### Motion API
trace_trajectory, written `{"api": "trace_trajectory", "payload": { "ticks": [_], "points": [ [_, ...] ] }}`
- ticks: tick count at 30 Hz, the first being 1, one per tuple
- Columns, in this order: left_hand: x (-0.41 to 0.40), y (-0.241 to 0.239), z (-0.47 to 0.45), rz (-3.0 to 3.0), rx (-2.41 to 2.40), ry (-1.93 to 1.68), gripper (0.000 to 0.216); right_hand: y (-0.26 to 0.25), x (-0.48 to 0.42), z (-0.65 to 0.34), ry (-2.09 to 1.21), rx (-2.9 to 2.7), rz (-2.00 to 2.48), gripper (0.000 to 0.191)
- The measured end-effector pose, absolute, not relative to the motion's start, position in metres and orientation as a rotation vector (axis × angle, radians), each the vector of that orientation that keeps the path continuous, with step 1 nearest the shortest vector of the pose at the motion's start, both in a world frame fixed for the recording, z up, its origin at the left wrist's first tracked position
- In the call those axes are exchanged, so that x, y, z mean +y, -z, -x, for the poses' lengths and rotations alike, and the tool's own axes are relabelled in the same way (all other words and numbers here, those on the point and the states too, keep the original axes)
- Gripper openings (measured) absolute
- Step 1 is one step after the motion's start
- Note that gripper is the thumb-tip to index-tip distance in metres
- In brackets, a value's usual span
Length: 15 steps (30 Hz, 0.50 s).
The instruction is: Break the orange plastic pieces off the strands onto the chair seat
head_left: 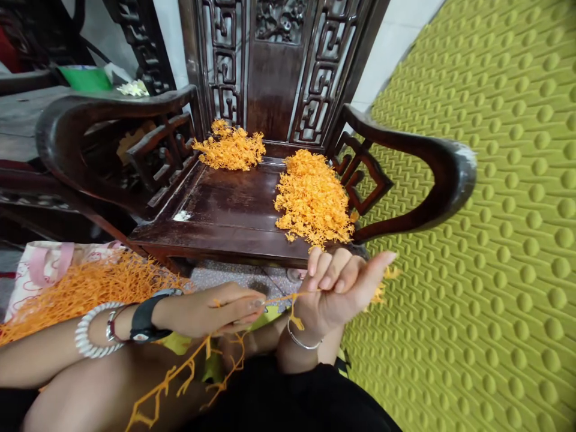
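Observation:
Between my two hands a thin orange string (279,298) is stretched, with a short piece dangling from it near my right wrist. My left hand (220,309) pinches the string between thumb and fingers; more of it, with short knotted side pieces, hangs down across my legs. My right hand (337,285) is turned palm up, fingers curled over the string's other end and thumb sticking out. Just beyond it, on the dark wooden chair (225,198), lies a large heap of tangled orange pieces (315,195).
A smaller orange heap (234,148) sits at the seat's back left. Left of my knees, loose orange strands (103,285) cover a patterned bag (27,270) with pink handles. A green container (85,78) stands on the side table. A bumpy yellow-green surface (495,240) fills the right.

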<state>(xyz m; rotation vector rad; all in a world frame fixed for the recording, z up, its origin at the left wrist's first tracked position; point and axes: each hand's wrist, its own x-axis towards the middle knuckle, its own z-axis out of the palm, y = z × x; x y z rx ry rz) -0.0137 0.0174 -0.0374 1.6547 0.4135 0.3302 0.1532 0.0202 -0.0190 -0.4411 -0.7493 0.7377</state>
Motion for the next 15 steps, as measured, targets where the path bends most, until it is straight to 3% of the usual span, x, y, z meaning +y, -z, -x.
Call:
{"api": "trace_trajectory", "payload": {
  "ticks": [12, 15],
  "points": [
    [0.003, 0.039, 0.031, -1.776, 0.505, -0.26, 0.039, 0.024, 0.003, -0.169, -0.762, -0.808, 0.645, 0.064],
    [0.001, 0.038, 0.04, -1.794, 0.519, -0.354, 0.039, 0.023, -0.003, -0.2, -0.565, -0.907, 0.779, 0.063]
  ]
}}
